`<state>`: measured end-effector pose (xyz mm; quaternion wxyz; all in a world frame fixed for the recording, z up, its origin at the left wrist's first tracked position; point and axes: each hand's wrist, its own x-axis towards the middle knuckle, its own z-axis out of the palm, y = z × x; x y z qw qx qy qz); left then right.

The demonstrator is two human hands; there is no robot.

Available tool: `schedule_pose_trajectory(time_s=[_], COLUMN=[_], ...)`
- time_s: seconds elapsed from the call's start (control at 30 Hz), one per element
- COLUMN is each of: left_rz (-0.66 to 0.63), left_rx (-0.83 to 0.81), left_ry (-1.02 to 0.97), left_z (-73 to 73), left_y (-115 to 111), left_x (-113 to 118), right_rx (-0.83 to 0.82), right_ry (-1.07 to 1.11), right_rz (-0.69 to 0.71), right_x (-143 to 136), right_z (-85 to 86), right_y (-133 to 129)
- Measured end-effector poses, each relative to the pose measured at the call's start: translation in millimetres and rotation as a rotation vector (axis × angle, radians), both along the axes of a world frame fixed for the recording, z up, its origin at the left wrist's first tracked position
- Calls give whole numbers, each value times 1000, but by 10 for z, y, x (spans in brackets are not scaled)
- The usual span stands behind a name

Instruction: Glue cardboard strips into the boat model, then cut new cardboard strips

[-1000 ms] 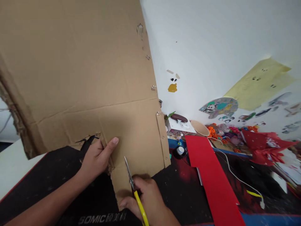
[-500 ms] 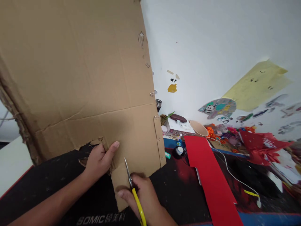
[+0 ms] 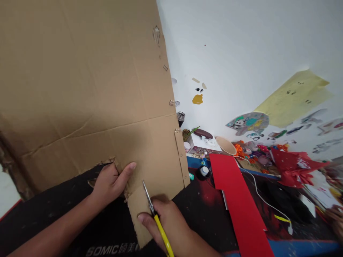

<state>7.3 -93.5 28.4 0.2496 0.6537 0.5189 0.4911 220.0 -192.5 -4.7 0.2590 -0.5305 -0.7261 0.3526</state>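
Note:
A large sheet of brown cardboard fills the left and middle of the view, with a cut notch in its lower edge. My left hand grips the cardboard beside that notch, thumb on the front face. Yellow-handled scissors are in my right hand, their metal blade lying over the front of the cardboard's lower flap. The other blade is hidden. My right thumb rests over the flap near the scissors' pivot.
A black desk mat lies beneath. Red card, a small round jar and a white cable are to the right. Behind stand a box, flowers and a red bouquet wrap. Part of a person's hand shows at the right edge.
The cardboard's left side has shifted left and down. My right hand and the scissors have moved slightly right. Part of another person's hand has appeared at the right edge.

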Motion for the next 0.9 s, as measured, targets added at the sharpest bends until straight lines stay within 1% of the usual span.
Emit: schedule_pose_trajectory(time_s=[0.1,0.2,0.3,0.37,0.5,0.6,0.67,0.77,0.83,0.9], left_rz=[-14,-24,-8,1,50,74,47,-7,-45,-68], left_rx=[-19,-115,-217,-234,-187,-109,-86,-137,-184,-211], left_ry=[-18,-136,-266,-279,-159,-96,-101,-156,-183,-188], left_z=[-33,-101,-169,-187,-127,-43,-4,2,-22,-49], left_y=[3,10,20,21,11,10,12,5,-6,-17], left_x=[-9,-19,-24,-28,-51,-73,-83,-89,-96,-107], right_rx=[-11,21,47,60,82,60,57,79,73,77], right_ry=[-18,-43,-38,-29,-67,-69,-64,-52,-29,7], right_rz=[-1,-38,-58,-80,-134,-92,-81,-93,-92,-104], right_x=[-12,-69,-127,-146,-130,-105,-99,-115,-139,-169], right_z=[-14,-68,-140,-192,-240,-226,-239,-307,-346,-347], right_y=[-1,-12,-28,-38,-31,-7,-10,-66,-118,-153])
